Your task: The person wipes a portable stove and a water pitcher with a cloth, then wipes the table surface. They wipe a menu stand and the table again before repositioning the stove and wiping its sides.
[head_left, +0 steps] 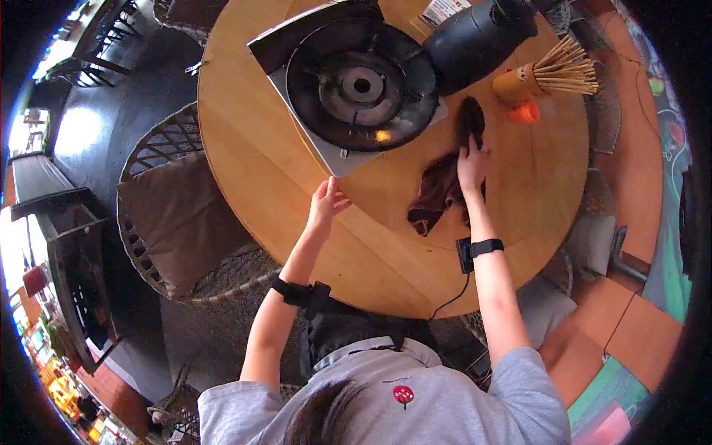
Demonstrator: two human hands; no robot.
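Note:
On the round wooden table point(289, 196) stands a portable stove point(361, 85) with a round black top. My left hand point(328, 204) is at the stove's near corner, its fingertips at the edge and the other fingers apart. A dark brown cloth point(437, 193) lies crumpled to the right of the stove. My right hand point(472, 169) is on the cloth, fingers closed on a part of it. The cloth's far end stretches up beyond my fingers.
A large black cylindrical container point(478, 41) lies behind the stove on the right. Near it are a holder point(518, 85) full of wooden sticks and a small orange cup point(524, 113). A woven chair with a brown cushion point(178, 215) stands left of the table.

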